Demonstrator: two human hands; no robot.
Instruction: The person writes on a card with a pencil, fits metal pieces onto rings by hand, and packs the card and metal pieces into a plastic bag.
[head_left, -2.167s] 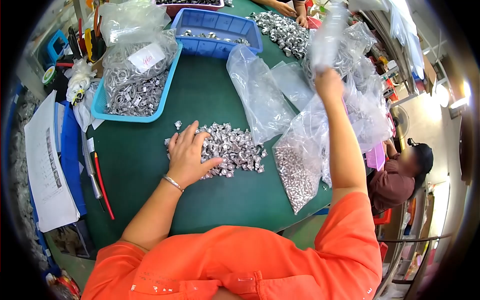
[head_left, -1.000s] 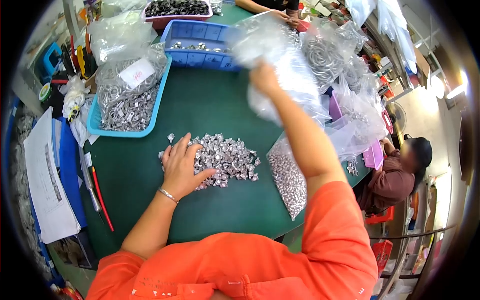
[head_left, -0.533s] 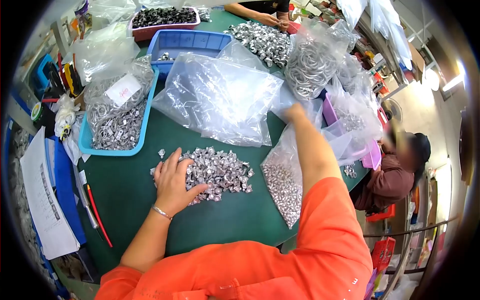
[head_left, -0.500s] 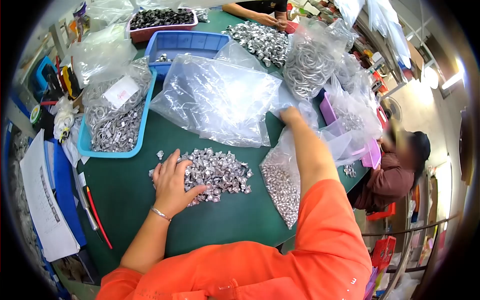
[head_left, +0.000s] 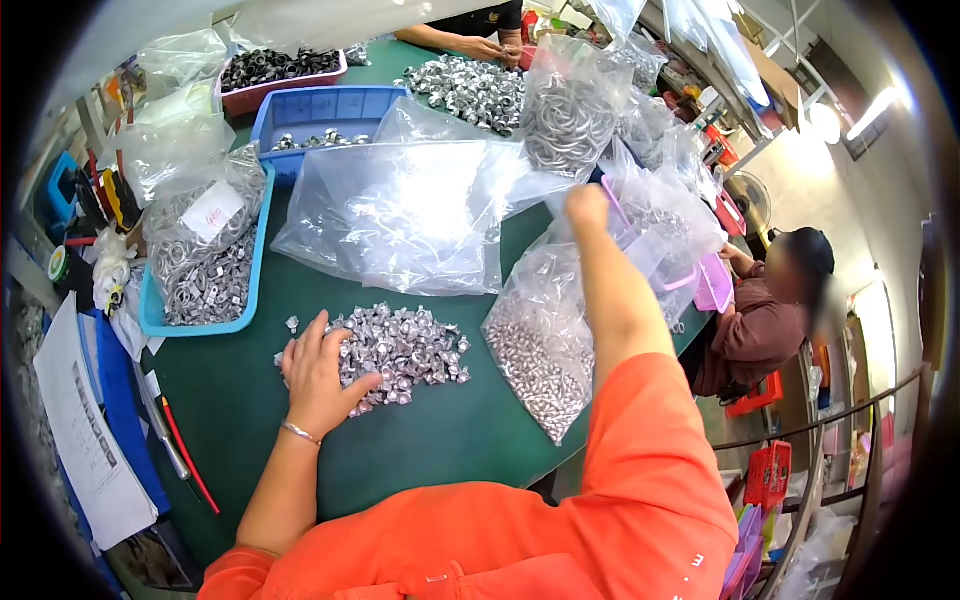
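My left hand (head_left: 325,378) rests with fingers spread on the left edge of a pile of small silvery metal parts (head_left: 408,345). On the right, my right hand (head_left: 588,208) is closed on clear plastic; its fingertips are hidden. A large, flat clear plastic bag (head_left: 390,225) lies beyond the pile, its right corner drawn out towards that hand. Below the same hand slumps another clear bag of small shiny metal pieces (head_left: 545,370). I cannot tell for certain which of the two bags the fingers grip.
A light-blue basket (head_left: 256,290) of metal rings and parts stands left, with a blue bin (head_left: 325,105) behind. A bag of rings (head_left: 570,120) stands at the back right. A co-worker's hands (head_left: 495,50) are at the far side; another person (head_left: 765,310) is at right.
My right hand has lifted slightly up and away, drawing the flat bag's corner with it. The view has shifted a little; my left hand stays on the pile.
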